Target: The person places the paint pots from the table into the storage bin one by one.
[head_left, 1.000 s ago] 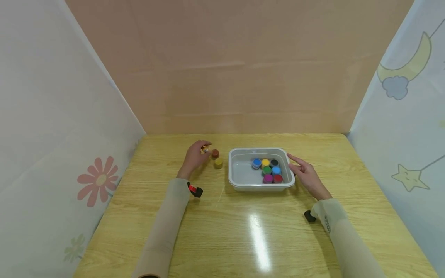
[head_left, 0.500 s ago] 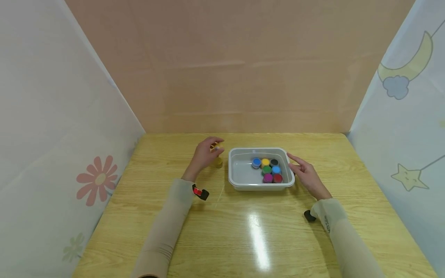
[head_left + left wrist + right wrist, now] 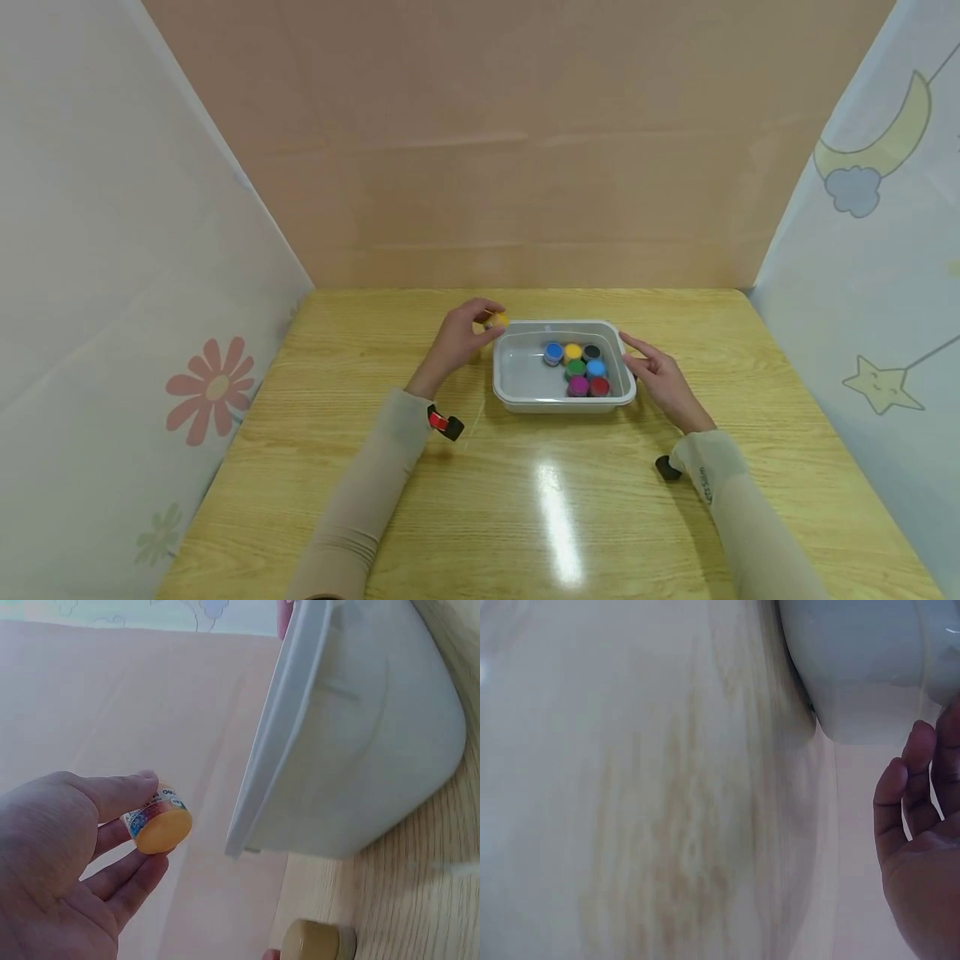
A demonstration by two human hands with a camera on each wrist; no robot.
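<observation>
Moved rightward since the earlier frame, the left hand [image 3: 453,337] pinches a small, round orange jar [image 3: 161,825] — its label print illegible — near the far left corner of a white rectangular plastic tub [image 3: 525,375]. Relaxed fingers of the right hand [image 3: 663,383] touch its rim. One mustard-yellow round jar [image 3: 311,941] is cut off; wood-grain table [image 3: 277,483], tan backdrop [image 3: 487,167].

I pinch a small pot [image 3: 161,825] with my left hand [image 3: 64,851], which comes in from eight o'clock of it. The pot tilts, its orange end turned toward five o'clock, apart from the white tub [image 3: 367,735] at two o'clock. At four o'clock from the pot, a mustard jar [image 3: 309,942] sits near the tub on the wood table [image 3: 427,900]. Behind my hand is a pink wall [image 3: 135,697].
</observation>
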